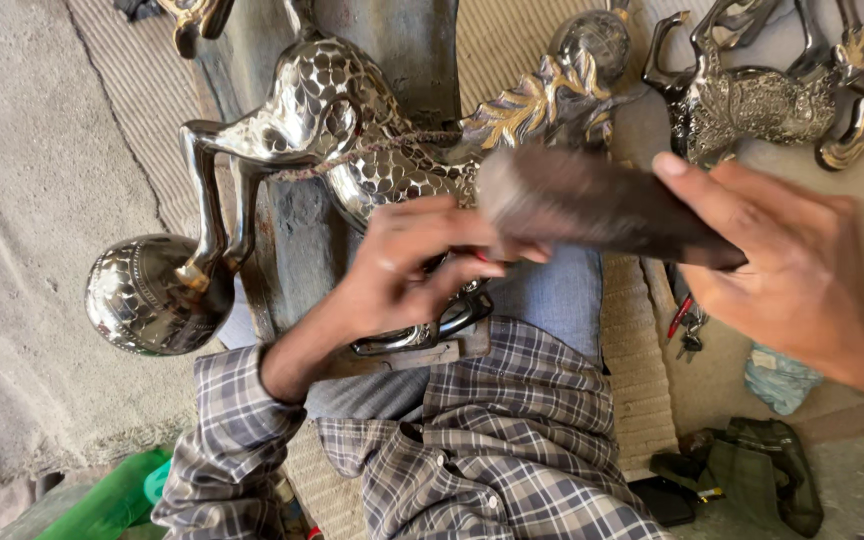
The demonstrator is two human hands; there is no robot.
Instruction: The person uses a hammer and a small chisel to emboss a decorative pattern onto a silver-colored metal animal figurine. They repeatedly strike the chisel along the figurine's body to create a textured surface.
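Horse figure: a silvered metal horse [352, 140] with scale-pattern chasing lay on its side across the person's lap, braced on a dark worn block [392, 50], apparently so the flank faced up for working.
Binding: a thin cord [372, 150] ran across the body, seemingly to keep it from shifting.
Ball base: a chased metal ball [157, 295] sat under the hooves, hanging off the block's left side.
Left hand: the left hand [407, 265] was pinched closed on something small against the horse's belly; what it gripped could not be told.
Right hand: the right hand [792, 270] was wrapped around the handle end of a dark wooden mallet [592, 205], its head blurred above the left fingers.
Second horse: a finished horse figure [762, 100] lay well apart, upper right, on the floor.
Loose items: small red-handled pliers [682, 315], a crumpled pale-blue bag [782, 380], an olive cloth pouch [752, 470].
Containers: the pouch looked closed; contents not visible. The bag's contents were likewise hidden.
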